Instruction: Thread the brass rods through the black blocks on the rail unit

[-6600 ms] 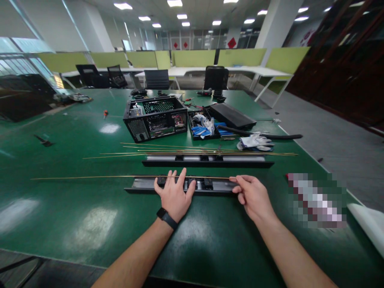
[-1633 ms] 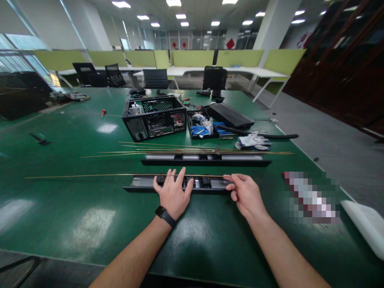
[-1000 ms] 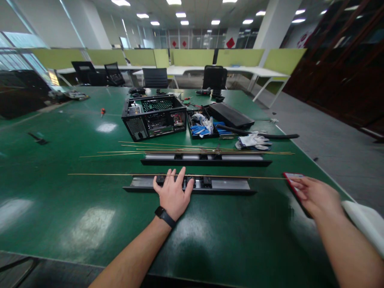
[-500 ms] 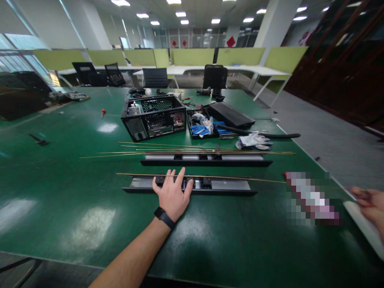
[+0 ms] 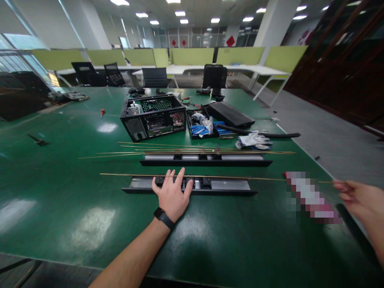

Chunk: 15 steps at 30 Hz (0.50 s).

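Observation:
My left hand [image 5: 172,197], wearing a dark wristband, lies with fingers spread across the nearer metal channel [image 5: 229,185], a long silvery strip with a black front edge and small black blocks inside. Over this channel runs a thin brass-coloured rod [image 5: 117,174], passing by my left fingertips. At the far right, my right hand [image 5: 357,196] pinches the rod's right end between thumb and fingers. Behind, a second similar channel [image 5: 246,157] lies parallel, with several more thin rods [image 5: 108,153] resting along and above it. Whether my left fingers touch the rod I cannot tell.
A pixelated packet [image 5: 310,196] lies beneath the rod at right. Farther back on the green table [image 5: 60,200] are an open black computer case [image 5: 162,128], a black tray with gloves [image 5: 202,127], another glove pair [image 5: 253,141], a black panel [image 5: 231,115] and a black tube [image 5: 285,135].
My right hand has moved inward to the left with the rod, whose left end now reaches farther left past the channel. My left hand stays in place.

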### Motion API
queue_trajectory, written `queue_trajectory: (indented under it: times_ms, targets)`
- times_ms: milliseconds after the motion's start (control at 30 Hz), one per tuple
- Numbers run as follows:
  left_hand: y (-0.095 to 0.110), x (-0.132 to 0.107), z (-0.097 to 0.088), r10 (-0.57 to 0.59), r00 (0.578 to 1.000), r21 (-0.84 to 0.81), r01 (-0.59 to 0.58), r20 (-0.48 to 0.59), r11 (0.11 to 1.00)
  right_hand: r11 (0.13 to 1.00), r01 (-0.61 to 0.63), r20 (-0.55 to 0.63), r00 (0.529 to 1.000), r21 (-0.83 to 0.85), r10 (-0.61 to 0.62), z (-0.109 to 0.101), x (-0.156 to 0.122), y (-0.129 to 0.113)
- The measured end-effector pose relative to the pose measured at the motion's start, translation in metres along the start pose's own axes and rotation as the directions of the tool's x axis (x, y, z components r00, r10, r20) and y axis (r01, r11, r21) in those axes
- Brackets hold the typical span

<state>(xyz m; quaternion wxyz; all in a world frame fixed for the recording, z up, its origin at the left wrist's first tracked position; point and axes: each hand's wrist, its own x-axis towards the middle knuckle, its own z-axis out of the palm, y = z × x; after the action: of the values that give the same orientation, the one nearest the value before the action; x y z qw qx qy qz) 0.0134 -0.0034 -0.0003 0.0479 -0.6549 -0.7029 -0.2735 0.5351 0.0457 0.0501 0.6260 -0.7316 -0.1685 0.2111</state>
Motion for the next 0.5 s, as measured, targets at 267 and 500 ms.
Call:
queue_trajectory:
  times_ms: [267,500]
  targets:
    - [0.000,0.000,-0.001,0.009,1.000,-0.005,-0.009,-0.003,1.000,0.982,-0.133,0.324,0.942,0.131,0.085,0.045,-0.084,0.020]
    - [0.000,0.000,0.000,-0.001,1.000,-0.001,0.001,-0.003,1.000,0.978,-0.130,0.497,0.867,0.166,0.031,0.091,-0.186,0.024]
